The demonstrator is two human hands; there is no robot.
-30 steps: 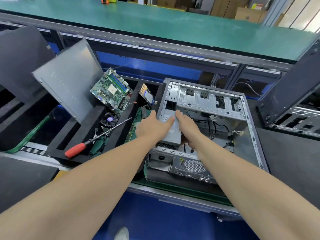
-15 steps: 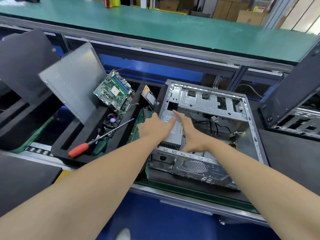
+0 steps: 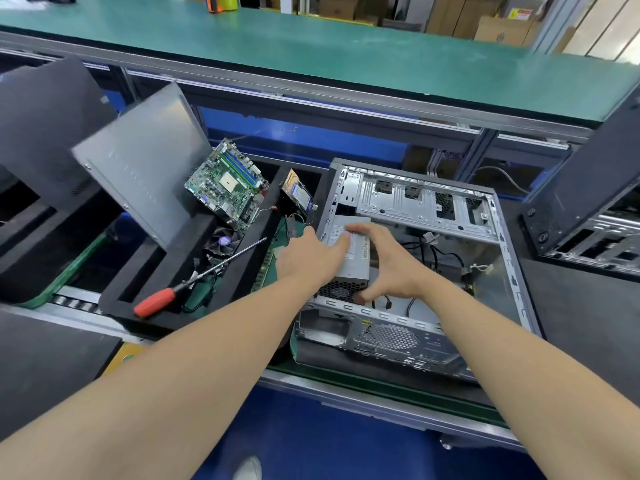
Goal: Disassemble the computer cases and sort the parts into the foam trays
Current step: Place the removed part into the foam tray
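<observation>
An opened grey computer case (image 3: 512, 258) lies on its side in front of me. A silver power supply (image 3: 356, 261) sits in its near left corner. My left hand (image 3: 308, 258) grips the power supply's left side, fingers over its top. My right hand (image 3: 391, 268) holds its right side, fingers across the top and thumb low at the front edge. To the left stands a black foam tray (image 3: 114, 292) holding a green motherboard (image 3: 228, 188), a small fan (image 3: 223, 242), a drive (image 3: 299, 195) and a grey side panel (image 3: 142, 164).
A red-handled screwdriver (image 3: 162, 297) lies across the foam tray. Loose black cables (image 3: 446, 258) lie inside the case. Another case (image 3: 588, 209) stands at the right, dark foam trays at the left. A green bench (image 3: 346, 53) runs behind.
My right hand has shifted from the power supply's top toward its right side and front edge. The power supply appears to sit a little further back from the case's rear opening.
</observation>
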